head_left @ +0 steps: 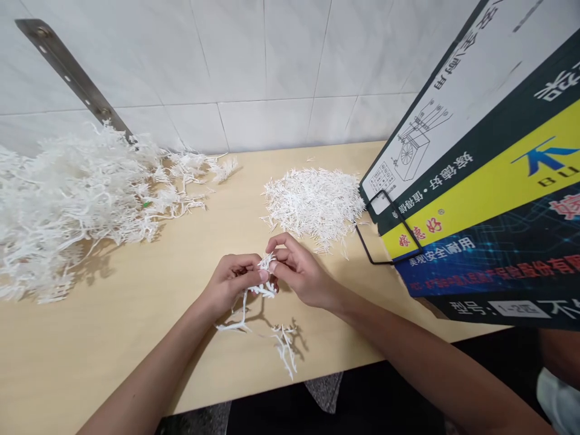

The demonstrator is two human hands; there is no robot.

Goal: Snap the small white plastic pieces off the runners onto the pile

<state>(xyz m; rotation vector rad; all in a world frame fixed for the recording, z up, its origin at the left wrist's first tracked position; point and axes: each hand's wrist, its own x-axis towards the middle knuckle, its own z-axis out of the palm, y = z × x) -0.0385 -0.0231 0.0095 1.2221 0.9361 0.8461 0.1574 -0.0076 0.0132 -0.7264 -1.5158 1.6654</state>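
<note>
Pinching a white branching sprig [245, 311] between the left grip [231, 283] and right grip [302, 275], fingertips nearly meeting. Facing a mound of short white bits [317, 205] on the table [217, 374], just beyond the right grip; leaving a tangled white heap [86, 193] well left of the left grip.

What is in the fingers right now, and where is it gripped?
A white, branching plastic-like sprig, pinched near its upper tips between the left fingers, with the right fingers at those same tips.
</note>
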